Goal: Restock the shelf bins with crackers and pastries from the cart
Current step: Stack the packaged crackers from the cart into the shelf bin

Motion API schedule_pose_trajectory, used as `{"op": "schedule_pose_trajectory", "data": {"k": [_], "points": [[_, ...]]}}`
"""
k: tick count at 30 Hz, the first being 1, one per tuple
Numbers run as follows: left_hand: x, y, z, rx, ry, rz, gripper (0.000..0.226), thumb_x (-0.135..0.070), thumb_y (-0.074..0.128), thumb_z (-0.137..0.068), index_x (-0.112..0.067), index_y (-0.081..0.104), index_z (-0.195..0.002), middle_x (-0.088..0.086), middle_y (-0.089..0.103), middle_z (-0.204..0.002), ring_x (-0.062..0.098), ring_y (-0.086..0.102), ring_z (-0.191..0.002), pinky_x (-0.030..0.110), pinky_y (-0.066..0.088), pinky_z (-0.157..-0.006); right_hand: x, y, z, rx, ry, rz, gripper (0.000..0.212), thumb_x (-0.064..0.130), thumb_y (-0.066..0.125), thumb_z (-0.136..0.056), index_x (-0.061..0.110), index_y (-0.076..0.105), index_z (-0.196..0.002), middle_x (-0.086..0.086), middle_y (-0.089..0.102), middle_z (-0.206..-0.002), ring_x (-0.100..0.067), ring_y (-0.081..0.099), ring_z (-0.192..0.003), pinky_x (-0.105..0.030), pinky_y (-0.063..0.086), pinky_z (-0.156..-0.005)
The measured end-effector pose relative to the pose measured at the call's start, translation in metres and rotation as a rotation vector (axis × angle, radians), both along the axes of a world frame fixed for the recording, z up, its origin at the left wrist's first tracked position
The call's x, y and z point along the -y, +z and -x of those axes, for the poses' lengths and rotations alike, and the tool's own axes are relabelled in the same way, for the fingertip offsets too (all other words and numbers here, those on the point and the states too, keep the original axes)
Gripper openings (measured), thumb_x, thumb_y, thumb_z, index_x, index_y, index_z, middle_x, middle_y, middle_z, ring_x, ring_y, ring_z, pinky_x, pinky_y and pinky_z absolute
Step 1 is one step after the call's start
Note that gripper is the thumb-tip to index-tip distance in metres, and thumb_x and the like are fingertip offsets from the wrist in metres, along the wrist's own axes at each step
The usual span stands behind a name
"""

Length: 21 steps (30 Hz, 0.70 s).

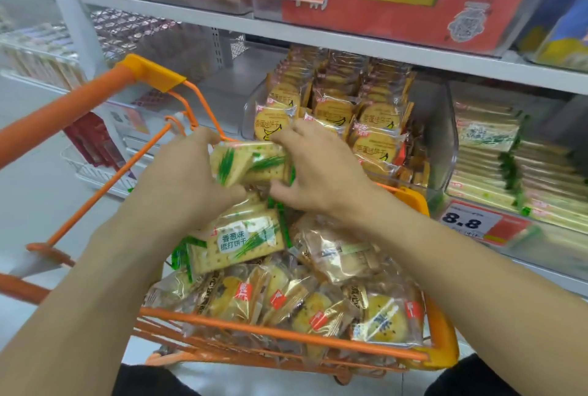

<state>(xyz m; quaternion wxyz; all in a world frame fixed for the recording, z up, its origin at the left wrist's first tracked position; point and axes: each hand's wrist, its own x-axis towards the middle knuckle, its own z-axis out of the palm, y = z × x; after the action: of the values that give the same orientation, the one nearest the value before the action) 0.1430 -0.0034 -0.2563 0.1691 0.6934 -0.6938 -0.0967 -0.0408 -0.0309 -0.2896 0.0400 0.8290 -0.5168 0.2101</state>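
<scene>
The shelf is seen across the top of the view, from 10 o'clock to 3 o'clock, with price tags on its front edge. Below it, at 1 o'clock from the hands, a clear bin is filled with rows of round banana crackers. At 3 o'clock, a second bin is stacked with flat green-printed cracker packs.

The orange cart is placed in the lower middle, just beside the shelf. In it, wrapped pastries are piled toward 6 o'clock, and one scallion cracker pack lies on top of them, directly under the hands.

A bundle of scallion cracker packs is held above the cart between both hands. The left hand is at 9 o'clock of the bundle; its grip is clamped on the bundle, the fingers curled over the top edge and the thumb under it. The right hand is at 3 o'clock of the bundle; its grip is also clamped on it, fingertips on the top and the thumb pressed at the lower side. The bundle lies between the two grips and is tilted slightly.
</scene>
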Motion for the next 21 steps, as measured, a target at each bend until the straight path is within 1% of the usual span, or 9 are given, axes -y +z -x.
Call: {"op": "schedule_pose_trajectory", "data": {"k": [4,6,9,10,12,13,15,18,21], "points": [[-0.003,0.002,0.011,-0.335,-0.037,0.091,0.067,-0.036,0.082,-0.07,-0.021,0.046,-0.124,-0.003,0.057,-0.104,0.02,0.06,-0.094,0.032,0.042,-0.067,-0.017,0.014,0.031,0.464,-0.192,-0.172,0.056,0.036,0.081,-0.074,0.019,0.067,-0.125,0.006,0.065,-0.108,-0.013,0.064,-0.091,-0.025,0.053,-0.081],[-0.003,0.001,0.016,-0.537,-0.027,0.037,0.075,-0.042,0.085,-0.069,-0.021,0.045,-0.128,-0.005,0.057,-0.104,0.011,0.062,-0.093,0.024,0.045,-0.066,-0.026,0.018,0.044,0.878,-0.244,-0.401,0.043,0.029,0.085,-0.075,0.018,0.072,-0.115,0.005,0.068,-0.103,-0.02,0.071,-0.08,-0.031,0.059,-0.07],[-0.002,0.004,0.031,-1.052,-0.021,-0.185,0.085,-0.043,0.089,-0.062,-0.006,0.053,-0.13,0.0,0.068,-0.109,0.009,0.07,-0.095,0.027,0.052,-0.087,-0.04,0.017,0.058,1.407,-0.179,-0.73,0.016,0.024,0.078,-0.083,0.014,0.076,-0.096,-0.004,0.073,-0.097,-0.023,0.069,-0.081,-0.033,0.054,-0.065],[-0.001,0.003,0.038,-1.217,-0.04,-0.25,0.073,-0.038,0.085,-0.066,-0.001,0.059,-0.123,0.002,0.073,-0.106,0.01,0.072,-0.093,0.03,0.052,-0.093,-0.044,0.015,0.061,1.522,-0.167,-0.799,0.011,0.023,0.074,-0.086,0.014,0.075,-0.091,-0.005,0.073,-0.094,-0.02,0.068,-0.08,-0.031,0.054,-0.066],[0.001,-0.001,0.05,-1.414,-0.067,-0.335,0.034,-0.029,0.071,-0.08,-0.004,0.068,-0.104,0.005,0.076,-0.093,0.013,0.072,-0.082,0.03,0.055,-0.085,-0.051,0.011,0.067,1.7,-0.179,-0.86,0.01,0.017,0.068,-0.091,0.011,0.072,-0.083,-0.008,0.072,-0.086,-0.018,0.068,-0.072,-0.031,0.058,-0.068],[0.002,-0.003,0.055,-1.435,-0.065,-0.379,0.024,-0.028,0.066,-0.085,-0.008,0.07,-0.098,0.006,0.075,-0.089,0.016,0.071,-0.076,0.03,0.058,-0.077,-0.053,0.011,0.069,1.741,-0.178,-0.869,0.011,0.012,0.066,-0.091,0.008,0.071,-0.081,-0.009,0.071,-0.082,-0.018,0.068,-0.068,-0.03,0.06,-0.068],[0.002,-0.008,0.064,-1.417,-0.067,-0.453,0.025,-0.032,0.067,-0.081,-0.013,0.07,-0.097,0.011,0.073,-0.09,0.021,0.066,-0.072,0.034,0.059,-0.065,-0.055,0.009,0.071,1.708,-0.141,-0.92,0.009,0.007,0.065,-0.09,0.004,0.071,-0.084,-0.01,0.069,-0.078,-0.018,0.068,-0.069,-0.03,0.063,-0.07],[0.002,-0.018,0.08,-1.306,-0.063,-0.513,0.032,-0.033,0.07,-0.082,-0.013,0.068,-0.105,0.017,0.071,-0.094,0.028,0.064,-0.079,0.044,0.055,-0.073,-0.054,0.003,0.072,1.589,-0.147,-1.023,0.012,0.008,0.066,-0.092,0.002,0.074,-0.097,-0.011,0.066,-0.086,-0.019,0.063,-0.073,-0.032,0.063,-0.07],[-0.001,-0.023,0.093,-1.265,-0.088,-0.522,0.029,-0.032,0.066,-0.089,-0.008,0.068,-0.107,0.014,0.074,-0.091,0.025,0.068,-0.076,0.037,0.055,-0.064,-0.051,0.003,0.076,1.456,-0.196,-1.047,0.013,0.012,0.067,-0.094,0.004,0.073,-0.101,-0.007,0.068,-0.083,-0.016,0.06,-0.071,-0.029,0.06,-0.066]]}}
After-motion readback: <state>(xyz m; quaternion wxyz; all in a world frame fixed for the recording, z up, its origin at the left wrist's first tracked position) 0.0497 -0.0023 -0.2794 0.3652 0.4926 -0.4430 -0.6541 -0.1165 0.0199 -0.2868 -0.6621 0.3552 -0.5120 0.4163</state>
